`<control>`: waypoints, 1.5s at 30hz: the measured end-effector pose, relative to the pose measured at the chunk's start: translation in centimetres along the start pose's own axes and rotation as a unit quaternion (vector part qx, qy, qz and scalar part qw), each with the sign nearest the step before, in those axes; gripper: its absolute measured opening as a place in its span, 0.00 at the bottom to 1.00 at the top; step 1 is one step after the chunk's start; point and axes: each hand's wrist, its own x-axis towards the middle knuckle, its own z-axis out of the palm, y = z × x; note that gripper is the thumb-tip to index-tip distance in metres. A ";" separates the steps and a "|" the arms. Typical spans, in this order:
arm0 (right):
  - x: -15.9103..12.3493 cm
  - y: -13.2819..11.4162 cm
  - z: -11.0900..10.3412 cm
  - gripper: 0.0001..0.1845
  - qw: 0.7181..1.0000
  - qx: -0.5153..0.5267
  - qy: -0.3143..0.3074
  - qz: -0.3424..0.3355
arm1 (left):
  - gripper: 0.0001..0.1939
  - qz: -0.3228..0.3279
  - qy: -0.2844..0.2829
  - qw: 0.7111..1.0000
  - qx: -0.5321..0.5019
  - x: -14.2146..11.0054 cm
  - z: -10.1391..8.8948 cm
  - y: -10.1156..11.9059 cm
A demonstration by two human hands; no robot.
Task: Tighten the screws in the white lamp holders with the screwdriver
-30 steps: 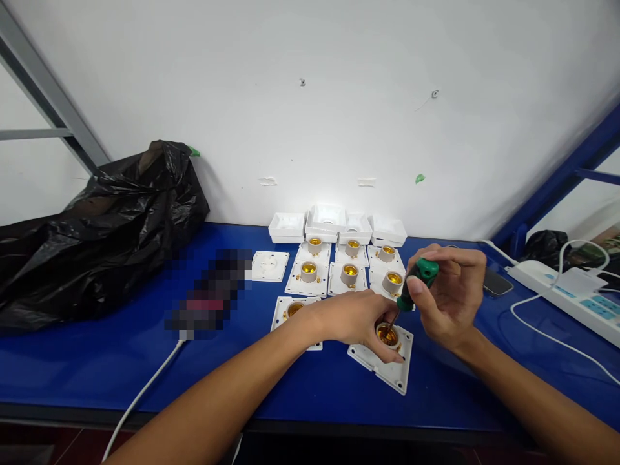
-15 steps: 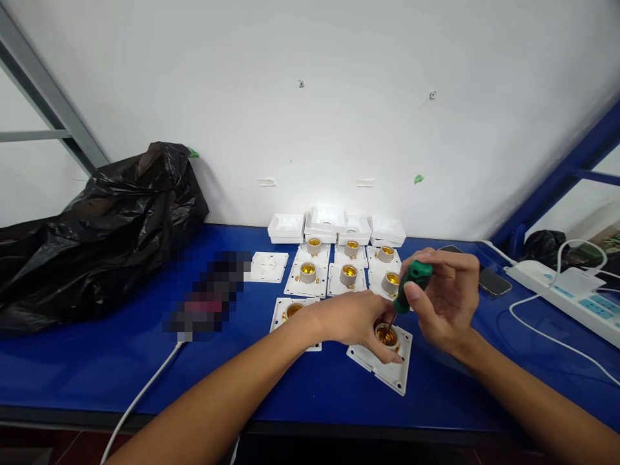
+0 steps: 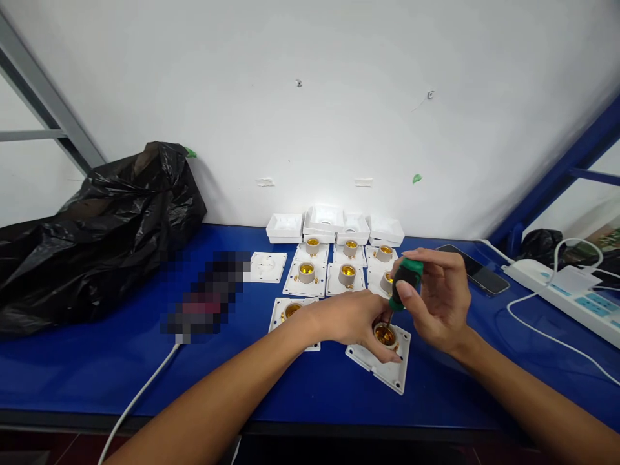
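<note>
My left hand (image 3: 358, 320) grips a round lamp socket (image 3: 386, 335) with a brass-coloured inside, thumb and fingers around its rim. The socket sits on a white square base plate (image 3: 387, 374) lying on the blue table. In my right hand (image 3: 438, 300) is a screwdriver (image 3: 407, 281) with a green and black handle. Its shaft slants down into the socket; the tip is hidden inside. Beyond my hands stand several similar sockets on plates, among them one lamp socket (image 3: 347, 275). Another lamp socket (image 3: 293, 312) is partly covered by my left forearm.
White square covers (image 3: 285, 227) line the wall at the back. A bare white plate (image 3: 268, 267) lies left of the sockets. At left is a black plastic bag (image 3: 140, 232); a phone (image 3: 477, 271) and a power strip (image 3: 576, 297) with white cables are at right.
The screwdriver handle and my right hand have shifted slightly left, and the handle is tilted a little differently. My left hand keeps its hold on the socket.
</note>
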 end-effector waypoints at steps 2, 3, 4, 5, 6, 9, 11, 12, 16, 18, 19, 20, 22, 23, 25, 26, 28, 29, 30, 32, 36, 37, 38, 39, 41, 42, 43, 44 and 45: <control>0.0 -0.1 0.1 0.26 0.999 -0.014 0.028 0.005 | 0.24 0.006 -0.002 1.000 -0.003 0.0 0.0 0.0; 0.0 -0.1 0.1 0.27 0.999 -0.014 0.034 0.007 | 0.23 0.011 -0.002 1.000 -0.004 0.0 0.0 0.0; 0.0 -0.1 0.1 0.26 0.999 -0.010 0.033 0.008 | 0.23 0.015 -0.001 1.000 -0.003 0.0 0.0 0.0; -0.1 -0.1 0.1 0.26 1.000 -0.004 0.027 0.010 | 0.23 0.017 0.000 1.000 -0.003 0.0 0.0 0.0; -0.2 0.0 0.0 0.25 1.000 0.002 0.018 0.012 | 0.23 0.016 0.001 1.000 -0.002 0.0 0.0 0.0; -0.4 0.3 -0.2 0.25 1.000 0.010 0.002 0.013 | 0.25 -0.001 -0.001 1.000 -0.002 0.0 0.0 0.1; -0.5 0.4 -0.2 0.26 1.000 0.003 0.008 0.010 | 0.25 -0.005 -0.006 1.000 -0.004 0.0 0.0 0.0; -0.5 0.4 -0.2 0.26 1.000 -0.002 0.014 0.010 | 0.24 -0.003 -0.006 1.000 -0.003 0.0 0.0 0.0; -0.5 0.3 -0.1 0.27 0.999 -0.029 0.022 0.014 | 0.24 0.011 0.013 1.000 0.014 0.1 0.1 -0.1; -0.6 0.4 -0.1 0.27 0.999 -0.038 0.017 0.011 | 0.24 0.011 0.015 1.000 0.019 0.2 0.2 -0.2; -0.6 0.4 -0.1 0.27 0.999 -0.040 0.014 0.010 | 0.24 0.009 0.013 1.000 0.019 0.2 0.2 -0.2; -0.6 0.5 -0.1 0.27 0.999 -0.041 0.011 0.011 | 0.24 0.008 0.010 1.000 0.018 0.2 0.2 -0.2; -0.6 0.5 -0.2 0.27 0.999 -0.038 0.004 0.017 | 0.24 0.005 0.005 1.000 0.015 0.2 0.1 -0.1; -0.6 0.5 -0.3 0.27 0.999 -0.029 -0.002 0.022 | 0.23 0.005 0.004 1.000 0.014 0.1 0.1 0.0; -0.5 0.4 -0.3 0.25 0.999 0.001 -0.029 0.032 | 0.23 0.005 0.003 1.000 0.018 0.1 0.0 0.1; -0.4 0.3 -0.2 0.24 0.999 0.014 -0.038 0.036 | 0.23 0.003 0.003 1.000 0.022 0.1 0.0 0.1; -0.2 0.1 -0.1 0.24 0.999 0.020 -0.030 0.036 | 0.24 -0.002 0.002 1.000 0.027 0.0 0.0 0.2; 0.0 0.0 0.0 0.25 0.999 0.015 -0.013 0.032 | 0.24 -0.005 0.002 1.000 0.027 0.0 0.0 0.2; 0.1 0.0 0.0 0.26 1.000 0.008 0.007 0.026 | 0.24 -0.008 0.002 1.000 0.026 0.0 0.0 0.2; 0.2 0.0 0.1 0.28 0.999 0.000 0.035 0.013 | 0.24 -0.009 0.005 1.000 0.022 0.0 0.0 0.2; 0.0 0.4 -0.3 0.30 1.000 -0.013 -0.008 -0.008 | 0.23 -0.002 -0.002 1.000 0.017 0.0 -0.1 0.2; -0.2 0.5 -0.4 0.30 0.999 -0.013 -0.036 -0.009 | 0.22 -0.003 -0.006 1.000 0.014 0.0 -0.1 0.2; -0.3 0.5 -0.4 0.29 0.998 -0.015 -0.061 -0.009 | 0.22 -0.006 -0.010 1.000 0.012 0.0 -0.1 0.2; -0.4 0.5 -0.4 0.29 0.997 -0.018 -0.078 -0.007 | 0.22 -0.009 -0.013 1.000 0.011 0.0 -0.1 0.2; -0.4 0.4 -0.1 0.29 0.998 -0.047 -0.044 -0.014 | 0.22 -0.011 -0.009 1.000 0.012 0.0 -0.1 0.3; -0.4 0.3 0.0 0.30 0.998 -0.064 -0.014 -0.018 | 0.22 -0.009 -0.003 1.000 0.014 0.0 -0.1 0.3; -0.3 0.3 0.1 0.30 0.997 -0.075 0.010 -0.024 | 0.22 -0.006 0.001 1.000 0.015 0.0 -0.1 0.3; -0.2 0.2 0.2 0.30 0.996 -0.082 0.025 -0.028 | 0.23 -0.005 0.004 1.000 0.018 0.0 -0.1 0.4; -0.1 0.2 0.3 0.31 0.996 -0.082 0.030 -0.032 | 0.23 -0.005 0.005 1.000 0.021 -0.1 -0.1 0.4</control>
